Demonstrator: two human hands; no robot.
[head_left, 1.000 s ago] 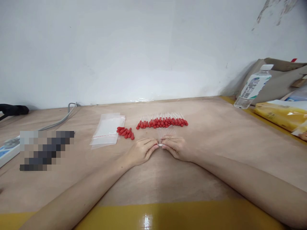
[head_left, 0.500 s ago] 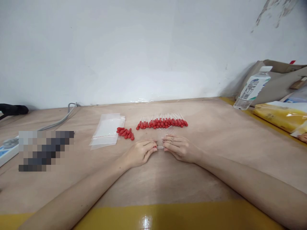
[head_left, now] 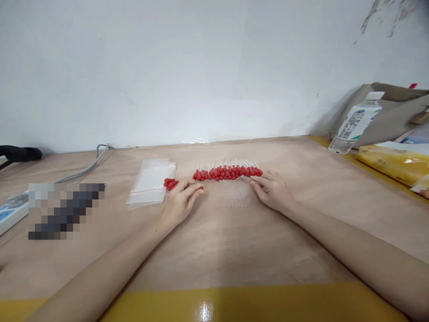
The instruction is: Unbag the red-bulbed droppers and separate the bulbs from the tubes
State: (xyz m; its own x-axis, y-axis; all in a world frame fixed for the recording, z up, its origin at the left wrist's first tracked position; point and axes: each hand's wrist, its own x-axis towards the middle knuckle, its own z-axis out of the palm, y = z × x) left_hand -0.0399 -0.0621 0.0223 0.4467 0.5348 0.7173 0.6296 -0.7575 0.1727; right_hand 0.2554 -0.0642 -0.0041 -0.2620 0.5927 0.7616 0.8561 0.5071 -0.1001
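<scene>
My left hand (head_left: 181,200) is closed in a pinch, a red rubber bulb (head_left: 201,188) showing at its fingertips. Just behind it, a small pile of red bulbs (head_left: 170,182) is partly covered by the fingers. My right hand (head_left: 274,190) pinches a thin clear tube (head_left: 246,177), which points left. Between the hands lies a fan of loose clear tubes (head_left: 236,194). Beyond them runs a row of droppers (head_left: 228,172), red bulbs toward me and clear stems toward the wall.
Clear zip bags (head_left: 150,176) lie stacked at left. A power strip (head_left: 13,214), a grey cable (head_left: 80,173) and a blurred-out dark object (head_left: 67,212) are farther left. At right stand a water bottle (head_left: 357,123), a cardboard box (head_left: 389,116) and a yellow package (head_left: 392,161).
My hands were together at the centre and have separated. The left moved left toward the bulb pile; the right moved right and away from me, uncovering the loose tubes.
</scene>
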